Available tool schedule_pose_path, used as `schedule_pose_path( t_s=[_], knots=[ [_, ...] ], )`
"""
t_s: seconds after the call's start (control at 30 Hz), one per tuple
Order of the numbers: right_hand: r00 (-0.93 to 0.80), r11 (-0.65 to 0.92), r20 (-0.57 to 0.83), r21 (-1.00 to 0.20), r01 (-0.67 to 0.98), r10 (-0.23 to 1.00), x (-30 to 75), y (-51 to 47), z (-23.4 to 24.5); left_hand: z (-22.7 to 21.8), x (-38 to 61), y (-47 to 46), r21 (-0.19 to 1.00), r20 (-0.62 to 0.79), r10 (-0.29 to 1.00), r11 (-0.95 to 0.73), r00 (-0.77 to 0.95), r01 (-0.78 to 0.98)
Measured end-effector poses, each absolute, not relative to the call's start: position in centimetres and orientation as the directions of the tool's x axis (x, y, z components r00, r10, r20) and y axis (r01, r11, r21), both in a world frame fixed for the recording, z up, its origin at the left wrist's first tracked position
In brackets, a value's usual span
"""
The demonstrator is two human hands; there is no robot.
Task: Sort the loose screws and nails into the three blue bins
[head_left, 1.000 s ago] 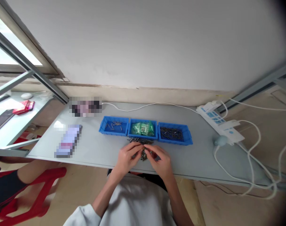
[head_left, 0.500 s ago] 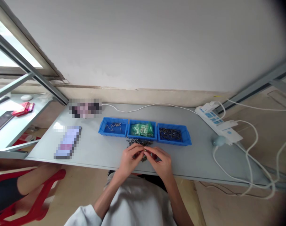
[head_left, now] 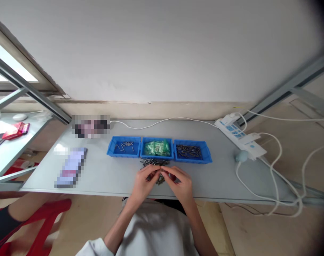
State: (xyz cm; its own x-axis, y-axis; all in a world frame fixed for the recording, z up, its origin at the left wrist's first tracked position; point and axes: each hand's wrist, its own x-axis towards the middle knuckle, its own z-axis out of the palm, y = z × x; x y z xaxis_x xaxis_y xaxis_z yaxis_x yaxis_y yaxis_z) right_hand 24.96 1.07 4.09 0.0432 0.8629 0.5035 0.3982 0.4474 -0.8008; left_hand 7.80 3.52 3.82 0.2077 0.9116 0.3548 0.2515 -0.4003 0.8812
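My left hand point(head_left: 145, 180) and my right hand point(head_left: 180, 180) meet fingertip to fingertip above the near part of the table. Both are closed in a pinch around something small that I cannot make out. Partly hidden beneath and behind them lies a pile of dark metal screw-like pieces point(head_left: 154, 163). Beyond the pile stand three blue trays in a row. A few thin metal pieces lie in the left tray point(head_left: 110, 150). Green plastic packets point(head_left: 158, 147) fill the middle tray point(head_left: 142, 153). Many dark slender metal pieces point(head_left: 188, 152) lie in the right tray point(head_left: 207, 156).
A blurred-out phone point(head_left: 71, 167) lies on the table at left, with another pixelated object point(head_left: 90, 126) behind it. At right are a white power strip point(head_left: 239, 137) and loose white cables point(head_left: 277, 177). Another person's leg point(head_left: 28, 206) and a red stool point(head_left: 51, 220) are at lower left.
The view has shifted slightly, so the trays and table appear a little further left and lower. My hands keep the same fingertip pinch over the pile.
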Motion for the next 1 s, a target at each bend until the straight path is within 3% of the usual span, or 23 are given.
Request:
schedule_pose_path(
  t_s=[0.57, 1.0],
  knots=[
    [0.086, 0.347, 0.403, -0.862, 0.370, 0.911, 24.98, 1.19, 3.85, 3.97, 7.71, 3.70, 0.925, 0.271, 0.946, -0.306, 0.175, 0.224],
    [0.065, 0.382, 0.436, -0.844, 0.376, 0.898, 24.91, 1.25, 4.09, 3.70, 7.63, 3.74, 0.929, 0.254, 0.951, -0.290, 0.174, 0.228]
  ],
)
